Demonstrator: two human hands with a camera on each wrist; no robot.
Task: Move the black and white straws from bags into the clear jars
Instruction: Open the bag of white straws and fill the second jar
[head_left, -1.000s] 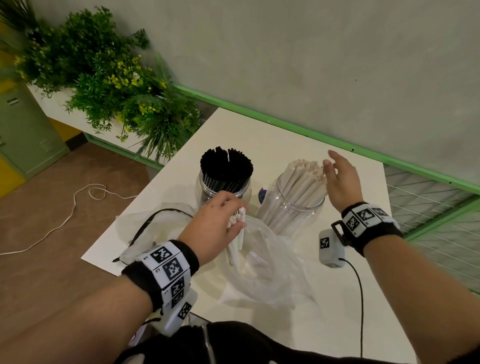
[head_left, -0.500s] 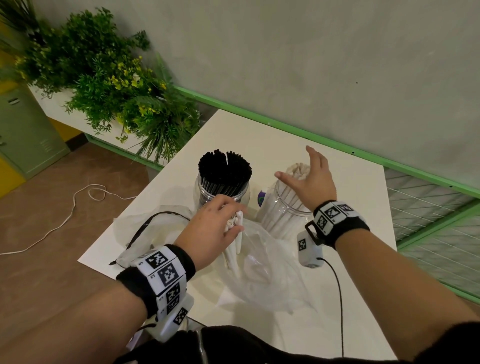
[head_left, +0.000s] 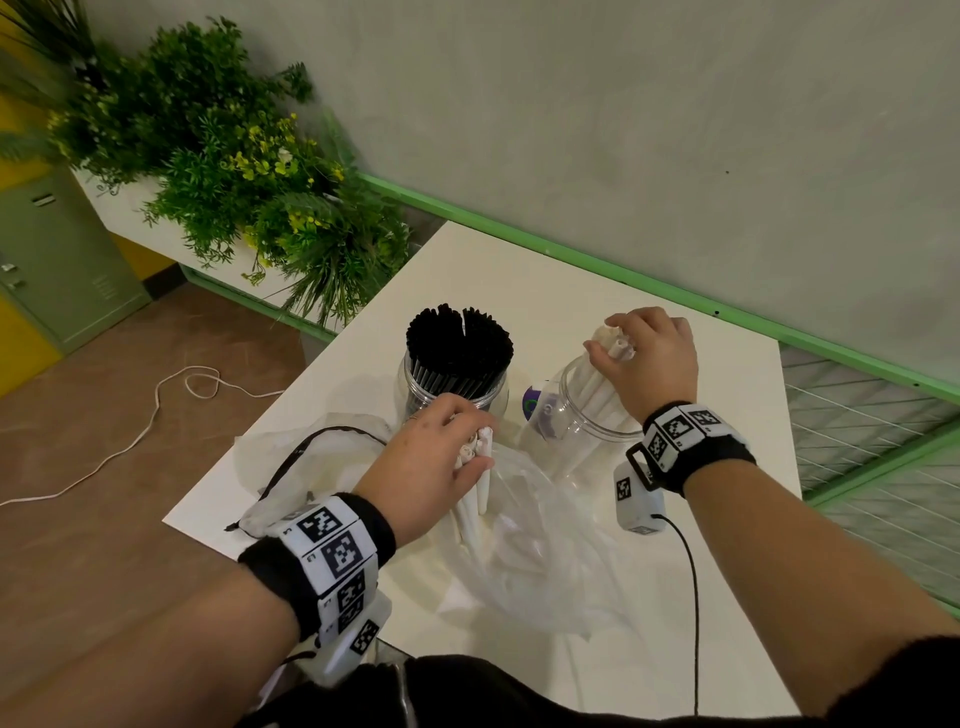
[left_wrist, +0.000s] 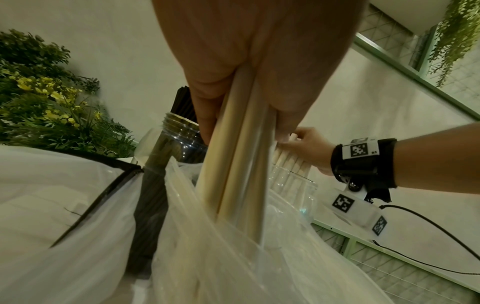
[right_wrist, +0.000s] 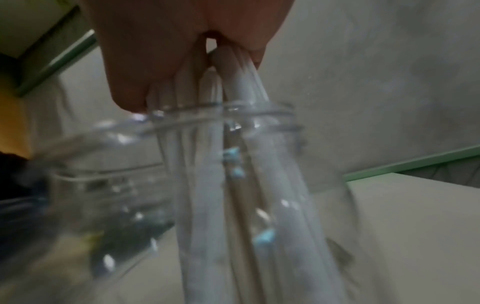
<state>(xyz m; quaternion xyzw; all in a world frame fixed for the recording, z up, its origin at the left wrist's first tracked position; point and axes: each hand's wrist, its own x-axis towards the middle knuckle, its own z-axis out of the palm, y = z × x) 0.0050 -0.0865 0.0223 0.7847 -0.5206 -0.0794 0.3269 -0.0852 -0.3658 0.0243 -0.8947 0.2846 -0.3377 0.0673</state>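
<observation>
With our left hand (head_left: 436, 467) we grip a small bundle of white straws (head_left: 480, 467), the fingers curled round their upper ends while their lower ends remain inside the clear plastic bag (head_left: 530, 545); we hold them near the top, we judge, so that they can come straight up out of the bag mouth without catching the film. Our right hand (head_left: 649, 358) closes over the tops of the white straws in the jar (head_left: 613, 345) and holds them gathered to the far side of the right clear jar (head_left: 576, 415); this seems to open free room at the near side of the jar mouth for the new bundle. The wrist view of the right hand is blurred, but the fingers round the straw tops show well enough. The left clear jar (head_left: 415, 384) stands just beside, packed with black straws (head_left: 460, 343), so that colour looks finished. A second bag with a dark drawstring (head_left: 311, 457) lies flat near the left edge of the desk (head_left: 571, 291), and it appears empty. Both jars stand about the middle of the desk, well apart from its far and right edges, so there is room to tilt the bundle over. The path from bag to jar is short, but the rim is narrow and the black straws stand close, so the lift should go high enough to pass the rim. A small purple object (head_left: 532, 402) lies between the jars; we cannot tell what it is.
</observation>
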